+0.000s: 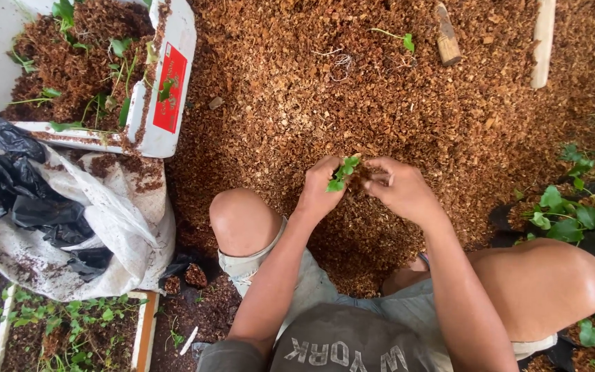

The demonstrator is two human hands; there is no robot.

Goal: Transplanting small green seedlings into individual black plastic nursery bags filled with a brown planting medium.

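A small green seedling (342, 173) is pinched in the fingers of my left hand (322, 187), its leaves sticking up between both hands. My right hand (399, 189) is closed next to it, fingertips touching the seedling's base and a clump of brown husk. Both hands hover just above a wide heap of brown coconut-husk chips (380, 89). My bare knees frame the hands on either side.
A white foam box (173, 103) of husk and seedlings stands at the upper left. Below it lies a white sack with black plastic bags (29, 207). Potted seedlings in black bags (566, 217) sit at the right. A wooden handle (447, 34) and a loose seedling (404, 40) lie on the heap.
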